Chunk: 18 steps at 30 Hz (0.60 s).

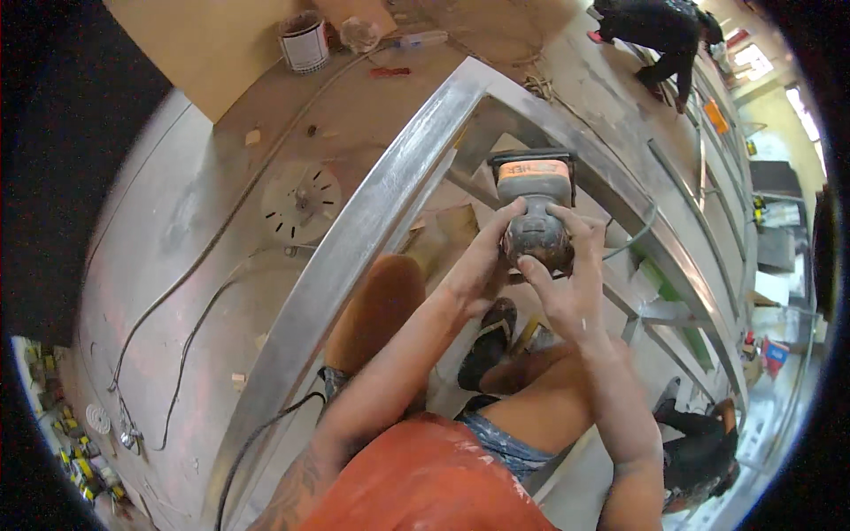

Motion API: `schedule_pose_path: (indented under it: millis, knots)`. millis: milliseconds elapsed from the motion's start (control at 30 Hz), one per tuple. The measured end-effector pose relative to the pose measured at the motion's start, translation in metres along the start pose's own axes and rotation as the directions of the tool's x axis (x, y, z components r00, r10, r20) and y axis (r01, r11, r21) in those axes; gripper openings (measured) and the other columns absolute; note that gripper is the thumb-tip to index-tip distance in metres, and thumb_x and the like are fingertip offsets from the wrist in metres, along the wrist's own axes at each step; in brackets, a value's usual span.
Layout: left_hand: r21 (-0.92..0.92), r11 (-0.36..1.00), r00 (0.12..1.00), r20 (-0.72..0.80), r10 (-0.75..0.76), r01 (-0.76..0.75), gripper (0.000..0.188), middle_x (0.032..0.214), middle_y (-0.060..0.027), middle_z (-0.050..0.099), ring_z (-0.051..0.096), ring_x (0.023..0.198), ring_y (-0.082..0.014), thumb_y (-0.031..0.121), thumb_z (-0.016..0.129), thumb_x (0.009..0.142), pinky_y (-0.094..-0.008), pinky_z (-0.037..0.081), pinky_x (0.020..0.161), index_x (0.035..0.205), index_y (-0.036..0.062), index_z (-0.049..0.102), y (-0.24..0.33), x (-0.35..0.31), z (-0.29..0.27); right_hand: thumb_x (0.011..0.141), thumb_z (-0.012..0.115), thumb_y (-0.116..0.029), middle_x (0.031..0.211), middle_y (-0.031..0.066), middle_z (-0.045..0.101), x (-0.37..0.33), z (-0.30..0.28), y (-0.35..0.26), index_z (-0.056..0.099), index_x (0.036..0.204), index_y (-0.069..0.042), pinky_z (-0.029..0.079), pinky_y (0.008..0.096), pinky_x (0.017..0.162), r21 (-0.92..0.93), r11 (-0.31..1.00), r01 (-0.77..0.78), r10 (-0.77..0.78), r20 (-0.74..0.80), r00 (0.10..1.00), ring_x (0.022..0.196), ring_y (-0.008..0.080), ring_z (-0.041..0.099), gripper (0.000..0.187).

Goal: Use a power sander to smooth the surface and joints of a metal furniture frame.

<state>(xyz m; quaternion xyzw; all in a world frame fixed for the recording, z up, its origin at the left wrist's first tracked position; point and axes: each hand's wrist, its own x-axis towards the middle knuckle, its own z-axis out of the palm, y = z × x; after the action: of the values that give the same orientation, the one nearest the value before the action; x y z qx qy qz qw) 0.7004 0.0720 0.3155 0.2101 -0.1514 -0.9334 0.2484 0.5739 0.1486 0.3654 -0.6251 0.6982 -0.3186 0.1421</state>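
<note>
Dusty workshop floor (177, 230), metal frame (372, 203) lying across it. Left hand (482, 265) and right hand (571, 283) both gripping a sander (536, 208), probably, near the frame's corner.

A: Down below, a dusty grey concrete floor (177, 239), with thin black cables (190, 336) snaking over it.

B: And a tan board (212, 44) lies at the top, a white bucket (304, 42) standing on its edge.

A: A round white disc (301, 202) sits flat on the floor, near the long metal frame (354, 239).

B: More metal bars (708, 177) run off to the right, where bright daylight comes through a window (753, 60).

A: A person in dark clothes (660, 31) bends over up there.
</note>
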Motion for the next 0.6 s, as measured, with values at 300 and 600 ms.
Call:
schedule_pose_path:
  millis: [300, 600]
  knots:
    - [0.257, 0.951, 0.984, -0.014, 0.180, -0.170, 0.064, 0.110, -0.0088, 0.070, 0.066, 0.099, -0.0197, 0.062, 0.049, 0.096, -0.0341, 0.049, 0.094, 0.122, 0.0054, 0.065, 0.016, 0.009, -0.024, 0.086, 0.079, -0.024, 0.124, 0.0123, 0.046, -0.002, 0.054, -0.013, 0.044, 0.137, -0.010, 0.048, 0.0406, 0.097, 0.331, 0.919, -0.213, 0.271, -0.139, 0.952, 0.113, 0.0254, 0.054, 0.063]
    - [0.442, 0.893, 0.983, -0.105, 0.148, -0.087, 0.075, 0.114, -0.0097, 0.067, 0.062, 0.105, -0.0194, 0.068, 0.049, 0.095, -0.0323, 0.046, 0.096, 0.126, 0.0015, 0.064, 0.047, 0.013, -0.020, 0.088, 0.079, -0.027, 0.119, 0.0123, 0.053, 0.017, 0.077, -0.026, 0.040, 0.137, -0.009, 0.048, 0.0383, 0.095, 0.544, 0.812, -0.213, 0.399, -0.249, 0.883, 0.110, 0.0234, 0.055, 0.065]
